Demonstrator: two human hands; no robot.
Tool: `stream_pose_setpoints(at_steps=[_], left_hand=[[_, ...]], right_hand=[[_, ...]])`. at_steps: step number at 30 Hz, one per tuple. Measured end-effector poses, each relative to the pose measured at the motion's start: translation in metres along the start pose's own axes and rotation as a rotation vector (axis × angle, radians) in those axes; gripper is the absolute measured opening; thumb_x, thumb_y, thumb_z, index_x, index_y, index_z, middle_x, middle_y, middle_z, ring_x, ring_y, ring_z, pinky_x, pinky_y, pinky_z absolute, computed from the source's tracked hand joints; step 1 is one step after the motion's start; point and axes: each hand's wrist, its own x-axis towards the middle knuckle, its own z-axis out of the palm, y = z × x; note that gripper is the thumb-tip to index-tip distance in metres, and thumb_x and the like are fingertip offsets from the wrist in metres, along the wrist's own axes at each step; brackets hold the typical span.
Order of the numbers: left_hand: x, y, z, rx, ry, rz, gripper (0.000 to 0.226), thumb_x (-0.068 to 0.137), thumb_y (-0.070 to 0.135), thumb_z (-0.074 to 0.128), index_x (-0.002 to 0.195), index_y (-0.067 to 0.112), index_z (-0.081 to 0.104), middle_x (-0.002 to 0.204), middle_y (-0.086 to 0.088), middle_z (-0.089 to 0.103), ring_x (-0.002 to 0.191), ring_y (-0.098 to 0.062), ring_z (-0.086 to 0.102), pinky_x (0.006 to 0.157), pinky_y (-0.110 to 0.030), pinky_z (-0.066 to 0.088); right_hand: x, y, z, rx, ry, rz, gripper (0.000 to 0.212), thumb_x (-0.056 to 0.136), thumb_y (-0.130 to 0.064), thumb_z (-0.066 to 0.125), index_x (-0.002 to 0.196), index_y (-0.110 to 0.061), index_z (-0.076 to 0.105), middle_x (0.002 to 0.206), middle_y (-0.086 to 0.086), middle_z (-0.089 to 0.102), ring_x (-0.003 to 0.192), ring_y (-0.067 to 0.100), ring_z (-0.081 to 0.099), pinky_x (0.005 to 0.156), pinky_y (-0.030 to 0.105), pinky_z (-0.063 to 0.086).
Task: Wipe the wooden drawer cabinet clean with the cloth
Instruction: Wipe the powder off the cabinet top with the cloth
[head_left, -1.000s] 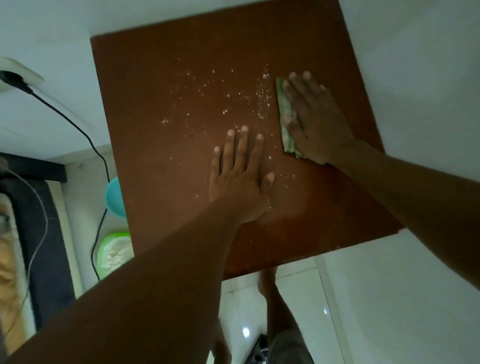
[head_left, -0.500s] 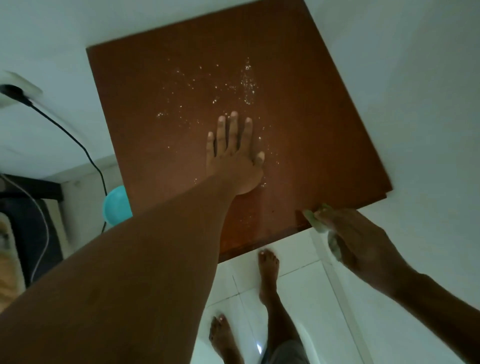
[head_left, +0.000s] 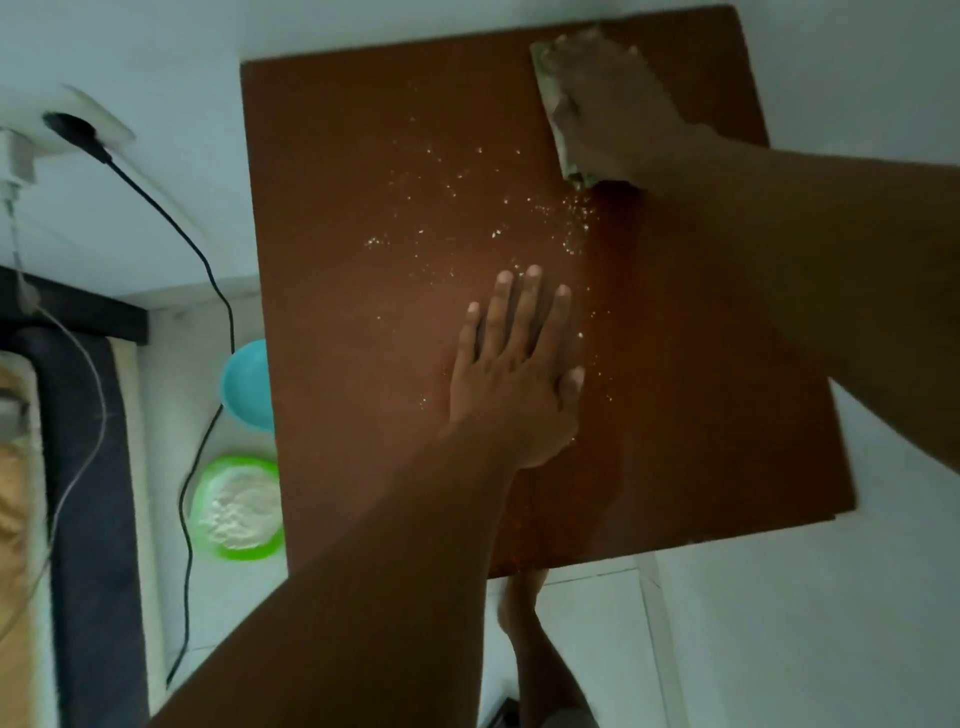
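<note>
Pressing down on the far right corner of the cabinet (head_left: 353, 415), the right hand (head_left: 613, 109) lies over the cloth (head_left: 551, 111). The cloth shows as a pale greenish strip along the hand's left side, running from near the back edge of the brown surface toward the wrist. This hand is blurred, yet its grip looks flat, with the fingers stretched over the cloth toward the back edge rather than curled round it

White crumbs (head_left: 574, 208) are scattered over the middle of the surface, thickest just below the cloth's near end and thinning out to the left. The left hand (head_left: 514, 379) rests palm down near the middle, well apart from the cloth. Its fingers are straight and close together, pointing to the back, and the thumb sticks out to the right. Its grip holds nothing, and a few crumbs lie around the fingertips and beside the thumb

On the floor to the left, a teal bowl (head_left: 244, 384) sits partly hidden under the cabinet's edge. A green bowl (head_left: 208, 519) of white powder stands nearer the person. A black cable (head_left: 200, 260) drops from a plug (head_left: 78, 130) in the wall socket and runs past both bowls. A bare foot (head_left: 519, 597) stands on the white tiles by the near edge
</note>
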Motion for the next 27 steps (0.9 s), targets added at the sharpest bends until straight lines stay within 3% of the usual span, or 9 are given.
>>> stream_pose_setpoints(at_steps=[1,2,5,14,17,19,21,24,27], left_hand=[[0.000,0.000,0.000,-0.006,0.005,0.000,0.073,0.107,0.051,0.019,0.162,0.025,-0.021,0.167,-0.003,-0.035,0.152,-0.024,-0.036,0.126,-0.050,-0.015],[0.000,0.000,0.000,-0.004,0.004,-0.003,0.073,0.107,0.051,0.019,0.162,0.024,-0.021,0.167,-0.003,-0.035,0.152,-0.024,-0.036,0.126,-0.050,-0.014],[0.002,0.000,-0.001,-0.001,-0.015,-0.008,0.074,0.107,0.052,0.019,0.162,0.024,-0.021,0.167,-0.003,-0.035,0.152,-0.024,-0.036,0.126,-0.050,-0.014],[-0.001,-0.018,-0.012,-0.082,-0.004,0.080,0.075,0.108,0.033,0.032,0.164,0.011,-0.012,0.172,-0.003,-0.021,0.157,-0.019,-0.023,0.126,-0.042,-0.015],[0.000,-0.019,-0.014,-0.067,-0.033,0.087,0.073,0.110,0.033,0.030,0.164,0.011,-0.013,0.171,-0.003,-0.024,0.156,-0.019,-0.025,0.127,-0.043,-0.014],[-0.001,-0.018,-0.017,-0.047,-0.054,0.091,0.072,0.110,0.034,0.029,0.164,0.011,-0.014,0.171,-0.005,-0.024,0.156,-0.020,-0.025,0.128,-0.044,-0.013],[-0.006,-0.021,-0.022,-0.023,-0.079,0.107,0.071,0.111,0.035,0.028,0.164,0.010,-0.013,0.171,-0.006,-0.023,0.157,-0.022,-0.024,0.129,-0.045,-0.010],[-0.035,-0.035,-0.036,-0.025,-0.047,0.096,0.069,0.112,0.038,0.025,0.165,0.010,-0.008,0.173,-0.007,-0.016,0.158,-0.024,-0.017,0.130,-0.042,-0.005],[-0.075,-0.063,-0.039,0.041,0.009,0.044,0.070,0.111,0.044,0.021,0.165,0.012,-0.008,0.173,-0.006,-0.014,0.158,-0.024,-0.017,0.129,-0.041,-0.005]], right_hand=[[0.002,0.001,0.005,-0.061,0.027,-0.042,0.058,0.106,-0.041,0.022,0.157,-0.012,0.026,0.164,0.016,0.025,0.149,0.020,0.031,0.121,0.044,0.027],[0.002,0.001,0.011,-0.097,0.040,-0.060,0.061,0.105,-0.042,0.018,0.160,-0.015,0.014,0.168,0.010,0.011,0.155,0.026,0.009,0.126,0.048,0.010],[-0.020,-0.003,0.020,-0.140,0.003,-0.054,0.062,0.104,-0.041,0.015,0.160,-0.017,0.005,0.169,0.007,0.001,0.156,0.027,-0.004,0.126,0.049,0.003],[-0.231,-0.025,0.055,-0.039,-0.003,-0.054,0.058,0.105,-0.031,0.021,0.160,-0.015,0.016,0.168,0.004,0.011,0.156,0.022,0.003,0.126,0.049,0.013],[-0.318,-0.036,0.066,0.065,0.014,-0.077,0.059,0.100,-0.015,0.035,0.158,-0.015,0.024,0.167,0.003,0.018,0.156,0.021,0.007,0.125,0.050,0.017],[-0.359,-0.045,0.072,0.156,0.024,-0.078,0.071,0.088,0.005,0.049,0.155,-0.013,0.032,0.165,0.004,0.025,0.155,0.022,0.014,0.125,0.048,0.021],[-0.388,-0.055,0.073,0.191,0.017,-0.091,0.082,0.077,0.020,0.055,0.151,-0.012,0.039,0.162,0.004,0.032,0.154,0.022,0.021,0.122,0.046,0.028],[-0.411,-0.068,0.061,0.204,-0.056,-0.163,0.085,0.068,0.028,0.064,0.143,-0.009,0.051,0.153,0.006,0.046,0.146,0.024,0.036,0.109,0.045,0.047],[-0.396,-0.079,0.018,0.322,-0.103,-0.158,0.083,0.079,0.023,0.061,0.143,-0.027,0.044,0.148,-0.008,0.044,0.139,0.010,0.040,0.108,0.044,0.049]])
